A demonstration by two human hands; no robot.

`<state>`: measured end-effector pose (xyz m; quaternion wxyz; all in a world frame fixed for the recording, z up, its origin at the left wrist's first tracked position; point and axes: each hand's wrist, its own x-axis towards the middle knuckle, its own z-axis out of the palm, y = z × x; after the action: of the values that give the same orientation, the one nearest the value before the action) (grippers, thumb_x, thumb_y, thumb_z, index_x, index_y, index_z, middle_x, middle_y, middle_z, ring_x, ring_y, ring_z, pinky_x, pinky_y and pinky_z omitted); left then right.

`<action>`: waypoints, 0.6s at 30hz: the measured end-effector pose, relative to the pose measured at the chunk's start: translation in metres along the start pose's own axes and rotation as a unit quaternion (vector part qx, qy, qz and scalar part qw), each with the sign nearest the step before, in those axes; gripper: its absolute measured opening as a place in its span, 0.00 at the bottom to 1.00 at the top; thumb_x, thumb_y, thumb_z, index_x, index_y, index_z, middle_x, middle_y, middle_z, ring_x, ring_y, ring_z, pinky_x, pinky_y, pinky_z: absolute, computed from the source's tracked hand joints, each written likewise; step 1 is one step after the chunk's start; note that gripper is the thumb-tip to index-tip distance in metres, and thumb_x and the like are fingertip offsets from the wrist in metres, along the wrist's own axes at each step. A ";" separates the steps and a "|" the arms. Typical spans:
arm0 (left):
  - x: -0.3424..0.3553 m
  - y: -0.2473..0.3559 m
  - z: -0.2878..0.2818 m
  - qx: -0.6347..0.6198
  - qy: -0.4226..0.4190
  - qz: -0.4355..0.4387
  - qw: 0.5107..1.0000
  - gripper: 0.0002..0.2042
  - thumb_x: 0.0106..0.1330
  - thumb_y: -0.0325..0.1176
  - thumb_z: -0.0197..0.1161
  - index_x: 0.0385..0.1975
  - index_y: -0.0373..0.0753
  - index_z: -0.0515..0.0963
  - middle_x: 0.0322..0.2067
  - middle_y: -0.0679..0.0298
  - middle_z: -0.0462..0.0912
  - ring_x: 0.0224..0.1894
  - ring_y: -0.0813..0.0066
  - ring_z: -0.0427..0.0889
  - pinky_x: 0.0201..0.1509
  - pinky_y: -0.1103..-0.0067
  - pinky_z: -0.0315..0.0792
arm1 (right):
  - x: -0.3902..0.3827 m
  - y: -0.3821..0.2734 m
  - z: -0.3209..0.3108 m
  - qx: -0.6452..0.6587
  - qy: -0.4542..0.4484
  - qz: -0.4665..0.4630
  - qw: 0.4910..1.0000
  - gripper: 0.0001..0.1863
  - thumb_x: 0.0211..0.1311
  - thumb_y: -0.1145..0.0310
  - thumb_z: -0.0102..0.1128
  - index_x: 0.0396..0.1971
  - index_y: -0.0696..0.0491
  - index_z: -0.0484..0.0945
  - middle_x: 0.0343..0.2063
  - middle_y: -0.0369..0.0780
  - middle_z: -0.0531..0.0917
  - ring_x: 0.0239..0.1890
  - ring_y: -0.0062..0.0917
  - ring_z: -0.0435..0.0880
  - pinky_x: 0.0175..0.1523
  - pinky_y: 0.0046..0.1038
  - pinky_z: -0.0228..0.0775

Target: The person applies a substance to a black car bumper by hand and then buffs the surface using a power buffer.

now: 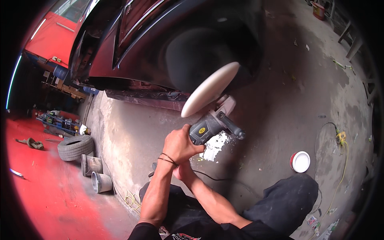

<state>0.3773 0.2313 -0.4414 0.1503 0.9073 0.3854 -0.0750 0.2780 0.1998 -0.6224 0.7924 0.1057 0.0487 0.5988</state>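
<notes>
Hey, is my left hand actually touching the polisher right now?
Touching. The head view shows the left hand wrapped against the rear of the polisher, with no gap between them.

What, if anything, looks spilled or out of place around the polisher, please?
A ragged white patch on the grey floor, just below the polisher in view, looks odd against the duller surface; spill or glare, I cannot tell. Loose scraps at lower right look like litter.

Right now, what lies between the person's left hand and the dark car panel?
In the head view, the polisher's grey body and white disc pad lie between the left hand and the dark car panel; pad contact is unclear.
</notes>
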 end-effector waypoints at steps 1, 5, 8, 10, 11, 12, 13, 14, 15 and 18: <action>0.001 0.004 -0.001 -0.002 0.000 -0.010 1.000 0.34 0.46 0.48 0.81 0.50 0.29 0.84 0.33 0.41 0.90 0.40 0.41 0.93 0.51 0.58 0.86 | -0.001 -0.003 0.007 0.000 -0.002 0.002 1.000 0.34 0.79 0.43 0.68 0.75 0.43 0.69 0.67 0.30 0.79 0.71 0.25 0.78 0.76 0.39 0.73; -0.008 0.003 -0.005 -0.002 0.008 -0.014 1.000 0.34 0.46 0.48 0.81 0.50 0.29 0.84 0.33 0.42 0.91 0.40 0.41 0.93 0.51 0.58 0.86 | -0.008 0.000 0.020 -0.035 0.029 0.015 0.999 0.36 0.75 0.34 0.67 0.71 0.42 0.74 0.63 0.29 0.80 0.70 0.25 0.79 0.75 0.42 0.76; -0.022 -0.004 -0.004 0.009 -0.005 -0.038 0.999 0.34 0.46 0.48 0.81 0.50 0.29 0.85 0.33 0.43 0.91 0.41 0.41 0.93 0.51 0.58 0.86 | -0.021 0.020 0.016 -0.023 0.048 0.014 0.998 0.35 0.77 0.34 0.66 0.71 0.43 0.74 0.62 0.30 0.81 0.67 0.26 0.82 0.73 0.42 0.78; -0.036 -0.015 -0.004 0.030 -0.012 -0.059 0.998 0.33 0.47 0.49 0.79 0.48 0.29 0.85 0.32 0.42 0.91 0.40 0.41 0.94 0.52 0.57 0.87 | -0.029 0.031 0.025 0.022 -0.041 0.051 0.998 0.29 0.81 0.41 0.63 0.70 0.42 0.73 0.64 0.29 0.80 0.69 0.22 0.79 0.73 0.37 0.75; -0.043 -0.022 -0.004 0.038 -0.008 -0.067 0.997 0.33 0.47 0.49 0.79 0.48 0.29 0.85 0.33 0.41 0.92 0.41 0.41 0.94 0.53 0.57 0.87 | -0.039 0.045 0.034 0.013 0.045 0.040 0.998 0.24 0.83 0.43 0.62 0.65 0.43 0.76 0.56 0.29 0.83 0.61 0.20 0.83 0.65 0.36 0.80; -0.049 -0.027 -0.003 0.036 -0.014 -0.064 0.997 0.33 0.47 0.49 0.79 0.48 0.29 0.85 0.33 0.41 0.92 0.41 0.41 0.94 0.53 0.57 0.87 | -0.042 0.057 0.025 0.013 0.050 0.035 0.998 0.24 0.83 0.43 0.62 0.65 0.43 0.76 0.56 0.29 0.83 0.61 0.20 0.83 0.65 0.36 0.80; -0.054 -0.035 -0.003 0.037 -0.025 -0.083 0.996 0.33 0.47 0.50 0.79 0.48 0.28 0.85 0.34 0.41 0.92 0.41 0.41 0.94 0.53 0.57 0.87 | -0.047 0.070 0.016 0.028 0.039 0.056 0.997 0.21 0.83 0.44 0.61 0.61 0.42 0.78 0.52 0.28 0.84 0.57 0.20 0.84 0.59 0.35 0.80; -0.060 -0.042 -0.003 0.037 -0.036 -0.100 0.994 0.34 0.47 0.50 0.79 0.48 0.28 0.85 0.34 0.41 0.92 0.41 0.41 0.94 0.54 0.57 0.87 | -0.054 0.084 0.007 0.028 0.054 0.069 0.996 0.19 0.83 0.46 0.60 0.60 0.42 0.78 0.50 0.28 0.85 0.55 0.20 0.85 0.57 0.35 0.81; -0.069 -0.053 -0.004 0.045 -0.046 -0.123 0.990 0.33 0.47 0.50 0.79 0.48 0.28 0.85 0.35 0.40 0.92 0.42 0.41 0.94 0.55 0.57 0.87 | -0.061 0.095 0.012 0.038 0.072 0.087 0.993 0.17 0.84 0.48 0.59 0.58 0.42 0.79 0.49 0.29 0.85 0.54 0.21 0.85 0.55 0.36 0.81; -0.097 -0.076 -0.007 0.046 -0.034 -0.134 0.989 0.33 0.47 0.50 0.79 0.48 0.28 0.85 0.34 0.41 0.92 0.42 0.42 0.94 0.55 0.57 0.87 | -0.075 0.121 0.028 0.064 0.093 0.129 0.985 0.13 0.84 0.52 0.58 0.56 0.42 0.81 0.48 0.30 0.87 0.52 0.22 0.88 0.53 0.37 0.83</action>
<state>0.2558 0.2180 -0.4268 0.1095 0.8506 0.4940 -0.1427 0.1497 0.1565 -0.5713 0.6922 0.1056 0.1460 0.6988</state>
